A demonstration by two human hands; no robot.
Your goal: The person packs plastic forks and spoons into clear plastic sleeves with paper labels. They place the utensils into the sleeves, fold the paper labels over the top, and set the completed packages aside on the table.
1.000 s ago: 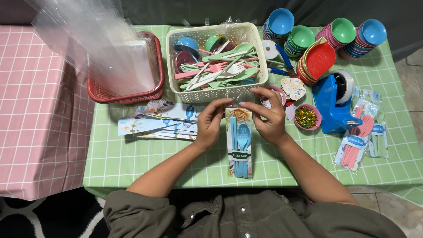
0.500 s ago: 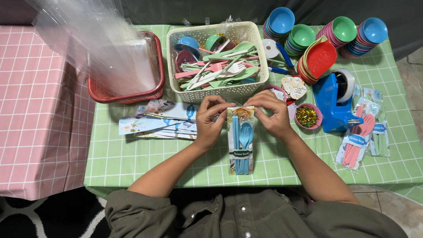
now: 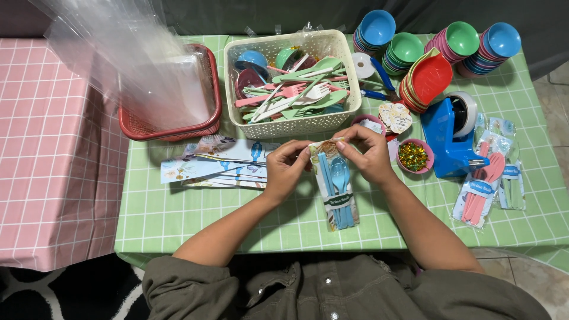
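Both hands have barely shifted since a second ago. Left hand (image 3: 288,169) and right hand (image 3: 368,155) pinch the top of the blue cutlery packet (image 3: 336,188) on the green checked table (image 3: 178,207).

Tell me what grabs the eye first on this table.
Both hands meet mid-table: the left hand and right hand pinch the top of a clear packet of blue cutlery lying on the green checked cloth. Behind them stands a cream basket heaped with pastel forks and spoons, and stacks of bright bowls line the far right edge.
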